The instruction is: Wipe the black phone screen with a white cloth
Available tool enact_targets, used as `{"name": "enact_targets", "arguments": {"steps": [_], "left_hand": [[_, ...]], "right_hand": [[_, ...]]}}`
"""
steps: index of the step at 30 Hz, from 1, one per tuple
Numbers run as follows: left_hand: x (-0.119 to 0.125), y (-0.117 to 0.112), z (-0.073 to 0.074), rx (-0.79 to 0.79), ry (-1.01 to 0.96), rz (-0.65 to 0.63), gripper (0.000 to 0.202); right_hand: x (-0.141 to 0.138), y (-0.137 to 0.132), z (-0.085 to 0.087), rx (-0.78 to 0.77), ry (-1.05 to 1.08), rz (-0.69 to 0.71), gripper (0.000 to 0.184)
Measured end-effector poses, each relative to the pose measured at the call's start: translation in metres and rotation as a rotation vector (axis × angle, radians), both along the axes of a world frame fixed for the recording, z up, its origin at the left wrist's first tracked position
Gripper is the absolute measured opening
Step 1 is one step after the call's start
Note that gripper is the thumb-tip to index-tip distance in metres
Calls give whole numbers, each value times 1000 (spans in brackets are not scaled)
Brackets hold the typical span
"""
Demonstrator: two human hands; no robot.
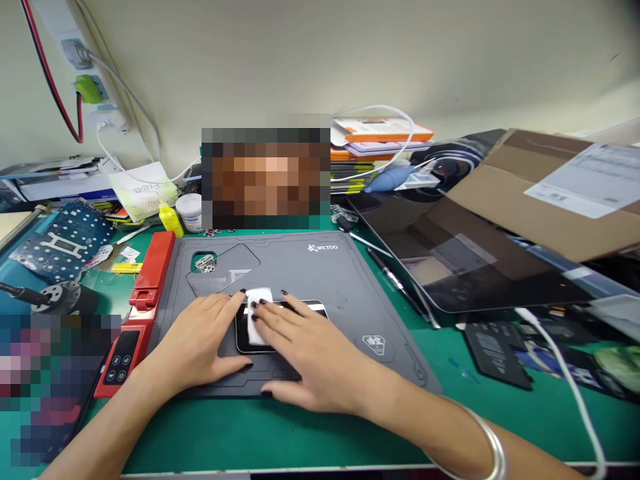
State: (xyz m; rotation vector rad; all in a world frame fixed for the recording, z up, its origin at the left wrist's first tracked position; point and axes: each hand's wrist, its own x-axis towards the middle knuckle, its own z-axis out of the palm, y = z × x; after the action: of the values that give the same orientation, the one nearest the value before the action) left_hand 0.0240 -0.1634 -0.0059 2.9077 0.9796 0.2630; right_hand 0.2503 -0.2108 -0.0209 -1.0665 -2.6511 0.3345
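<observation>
A black phone lies flat on a grey work mat in front of me. A small white cloth pad rests on its screen. My right hand lies over the phone, its fingers stretched out and pressing the white pad down. My left hand lies flat on the mat at the phone's left edge, fingers stretched out and touching the phone's side. A silver bangle circles my right wrist.
A red heating device borders the mat's left side. A large dark tablet screen and a cardboard box sit right. A yellow bottle, white jar, circuit board, cables and stacked boxes crowd the back.
</observation>
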Motion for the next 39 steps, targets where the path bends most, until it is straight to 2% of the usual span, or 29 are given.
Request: {"name": "enact_targets", "arguments": {"steps": [3, 8, 12, 15, 17, 22, 27, 31, 36, 39], "left_hand": [[0, 0, 1, -4, -4, 0, 76], [-1, 0, 0, 16, -2, 3, 79], [-1, 0, -1, 0, -14, -4, 76], [-2, 0, -2, -24, -30, 13, 76], [-2, -1, -2, -33, -36, 21, 76], [-1, -2, -2, -37, -29, 30, 72], [0, -2, -1, -38, -27, 41, 71], [1, -3, -1, -64, -23, 39, 73], [2, -5, -1, -96, -29, 48, 72], [2, -5, 0, -97, -27, 37, 73]], "right_hand": [[3, -1, -1, 47, 52, 100, 69], [8, 0, -3, 183, 64, -79, 57], [9, -1, -3, 234, 146, 83, 51], [10, 0, -3, 265, 166, -13, 36], [10, 0, -3, 290, 149, -68, 34], [9, -2, 0, 268, 279, 61, 22], [17, 7, 3, 329, 283, -61, 23], [17, 10, -3, 363, 202, -12, 27], [19, 15, -9, 416, 192, -127, 24], [18, 15, -8, 401, 220, -81, 24]]}}
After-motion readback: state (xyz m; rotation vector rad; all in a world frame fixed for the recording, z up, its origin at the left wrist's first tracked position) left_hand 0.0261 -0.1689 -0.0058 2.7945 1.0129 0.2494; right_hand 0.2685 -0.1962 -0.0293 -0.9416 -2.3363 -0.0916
